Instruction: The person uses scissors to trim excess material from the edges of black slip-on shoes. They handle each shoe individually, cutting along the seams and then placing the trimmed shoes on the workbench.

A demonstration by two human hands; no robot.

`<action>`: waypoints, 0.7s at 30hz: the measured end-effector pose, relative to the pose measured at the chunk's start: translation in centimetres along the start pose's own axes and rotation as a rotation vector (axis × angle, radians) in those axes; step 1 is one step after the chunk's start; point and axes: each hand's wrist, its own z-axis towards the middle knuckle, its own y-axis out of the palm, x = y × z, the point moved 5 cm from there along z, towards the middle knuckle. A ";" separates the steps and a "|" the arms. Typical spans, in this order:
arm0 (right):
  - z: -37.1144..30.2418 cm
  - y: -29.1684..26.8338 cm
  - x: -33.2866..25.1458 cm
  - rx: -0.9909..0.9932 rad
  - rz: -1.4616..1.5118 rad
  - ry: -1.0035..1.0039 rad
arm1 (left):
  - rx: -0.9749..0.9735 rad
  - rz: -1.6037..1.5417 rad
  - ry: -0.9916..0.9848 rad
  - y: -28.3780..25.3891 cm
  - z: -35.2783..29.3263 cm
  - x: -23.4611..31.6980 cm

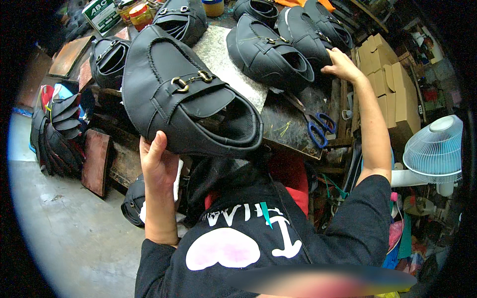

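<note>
A black leather loafer upper with a brass-coloured bit and stitched toe seam is raised close in front of me. My left hand is closed on its lower side, thumb outside; the other fingers are mostly hidden behind it. Over the bench at the far right, my right hand grips the edge of another black loafer upper, its fingertips partly out of sight. Beside that one lies a similar loafer upper with a bit across its front.
Blue-handled scissors lie on the dark bench near a pale board. More black uppers, jars and a green-and-white tin stand at the back. Cardboard boxes and a fan are on the right; stacked black pieces at left.
</note>
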 end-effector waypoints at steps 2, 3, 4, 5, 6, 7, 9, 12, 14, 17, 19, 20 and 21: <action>1.2 0.4 1.5 0.032 0.011 0.074 | -0.039 -0.004 0.016 0.6 0.2 0.0; 1.7 0.3 2.4 0.033 0.045 0.088 | -0.053 -0.002 0.018 0.9 0.3 -0.1; 2.3 0.3 3.3 0.035 0.076 0.128 | -0.062 0.000 0.021 1.2 0.3 -0.1; 2.7 0.2 3.7 0.144 0.112 0.106 | -0.038 -0.009 0.022 1.2 0.2 -0.1; 3.1 0.5 3.6 0.147 0.111 0.028 | -0.048 -0.011 0.011 1.4 0.2 -0.3; 3.2 1.2 3.8 0.117 0.072 0.051 | -0.030 -0.024 0.000 1.3 0.3 -0.6; 3.4 2.3 3.0 0.192 -0.105 -0.024 | -0.061 -0.059 0.005 1.6 0.9 -1.1; 2.7 2.8 2.1 0.268 -0.264 0.040 | -0.098 -0.220 -0.111 1.9 2.0 -2.6; 1.9 1.9 1.2 0.375 -0.106 0.063 | -0.076 -0.162 -0.204 2.0 2.7 -3.9; -0.3 -0.7 -0.9 0.552 0.081 0.165 | -0.020 -0.075 -0.297 2.3 2.7 -5.6; -2.2 -2.4 -4.9 0.756 0.142 0.085 | 0.020 -0.112 -0.319 2.3 2.5 -6.1; -3.2 -2.8 -7.3 0.744 0.279 0.014 | 0.011 -0.115 -0.313 2.5 2.4 -6.2; -4.6 -3.1 -10.4 0.754 0.327 -0.112 | 0.031 -0.102 -0.325 2.5 2.1 -6.3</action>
